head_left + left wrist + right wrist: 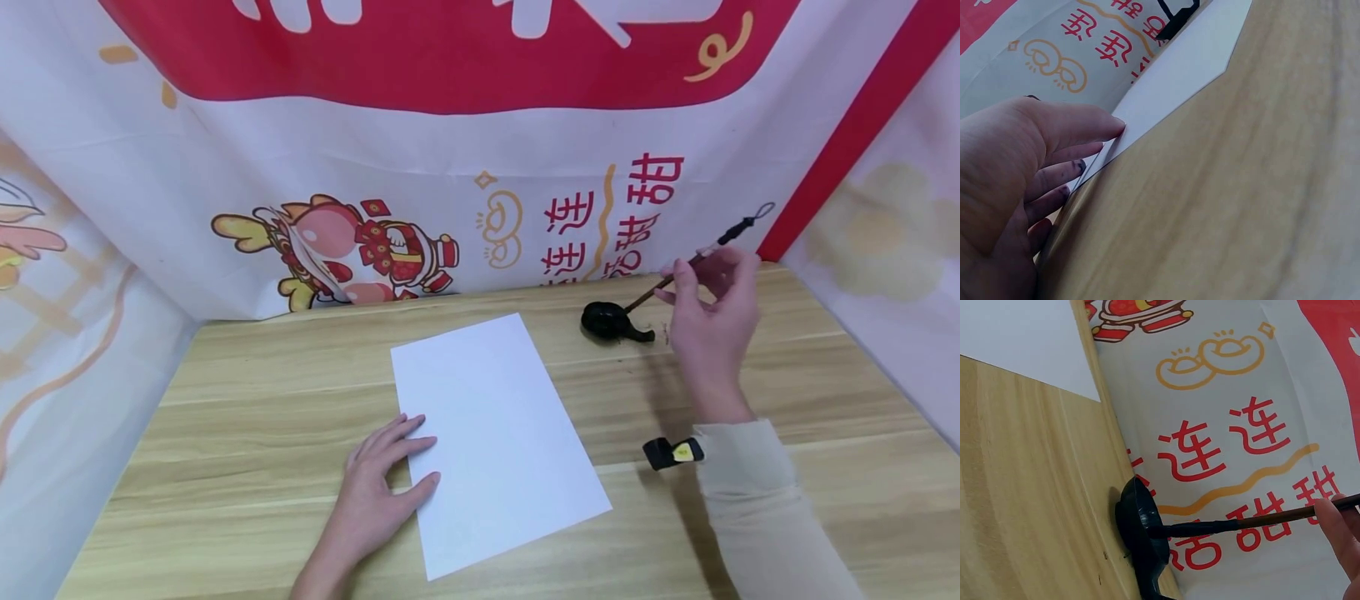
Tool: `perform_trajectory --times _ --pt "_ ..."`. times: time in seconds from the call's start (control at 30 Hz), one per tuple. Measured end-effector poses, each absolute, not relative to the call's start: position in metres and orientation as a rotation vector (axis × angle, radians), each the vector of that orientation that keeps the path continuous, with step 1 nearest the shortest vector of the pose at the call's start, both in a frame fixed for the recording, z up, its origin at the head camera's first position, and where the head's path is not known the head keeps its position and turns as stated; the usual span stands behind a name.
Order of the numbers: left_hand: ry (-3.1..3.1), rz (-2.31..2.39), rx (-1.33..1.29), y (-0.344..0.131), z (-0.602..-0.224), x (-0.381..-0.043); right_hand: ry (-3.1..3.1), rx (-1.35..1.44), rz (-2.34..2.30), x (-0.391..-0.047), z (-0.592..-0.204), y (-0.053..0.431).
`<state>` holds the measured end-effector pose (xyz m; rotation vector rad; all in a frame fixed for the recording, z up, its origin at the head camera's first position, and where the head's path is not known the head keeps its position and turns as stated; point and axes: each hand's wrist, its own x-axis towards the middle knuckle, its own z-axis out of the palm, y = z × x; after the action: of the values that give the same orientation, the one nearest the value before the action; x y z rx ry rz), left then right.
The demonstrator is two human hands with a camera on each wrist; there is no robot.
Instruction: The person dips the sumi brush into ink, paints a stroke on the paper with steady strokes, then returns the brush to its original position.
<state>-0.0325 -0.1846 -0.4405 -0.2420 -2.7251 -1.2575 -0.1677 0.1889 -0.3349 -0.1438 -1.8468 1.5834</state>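
Note:
Between thumb and fingers, my right hand (712, 312) pinches a writing brush (645, 297) with a brown shaft and a hanging loop at its top. The brush slants down, its dark tip end inside a small black ink dish (606, 322) with a curved spout-like handle. In the right wrist view the brush (1272, 518) enters the dish (1141, 519); the tip itself is hidden there. My left hand (382, 483) rests on the left edge of a blank white sheet of paper (495, 442), fingers spread. Dark stains mark some of its fingertips (1079, 167).
A wooden table (247, 433) carries everything. Near the right sleeve is a black object with a yellow label (675, 452), apparently a wrist strap piece. Behind the table hangs a printed white and red cloth (465, 183). Small dark marks lie on the wood near the dish.

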Motion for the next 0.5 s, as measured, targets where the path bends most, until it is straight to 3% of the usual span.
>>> perform_trajectory --times 0.5 --pt "-2.721 -1.251 -0.245 -0.1842 -0.4403 -0.0322 -1.678 -0.134 1.541 -0.1587 -0.3362 0.1986"
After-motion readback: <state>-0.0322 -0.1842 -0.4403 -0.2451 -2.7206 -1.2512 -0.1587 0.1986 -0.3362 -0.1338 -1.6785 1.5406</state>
